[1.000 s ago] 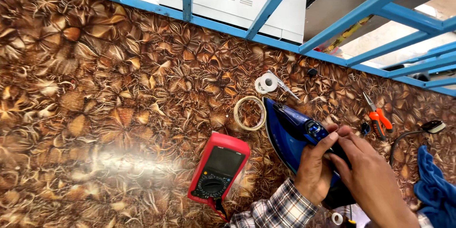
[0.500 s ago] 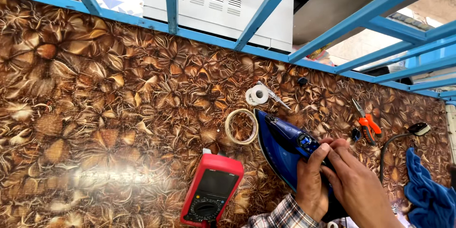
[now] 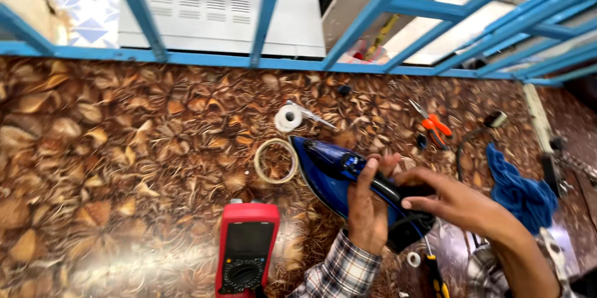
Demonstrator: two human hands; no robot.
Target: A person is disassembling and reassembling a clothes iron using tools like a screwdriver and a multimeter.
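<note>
Blue plastic steam iron is being gripped on the brown patterned table: left hand fingers clamped around handle, right hand fingers seemingly pinching its rear.

The left hand covers the middle of the blue iron, and the right hand hides its rear end. The red multimeter runs off the worktop's near edge. The small dark piece by the far edge is perhaps a cap.
</note>
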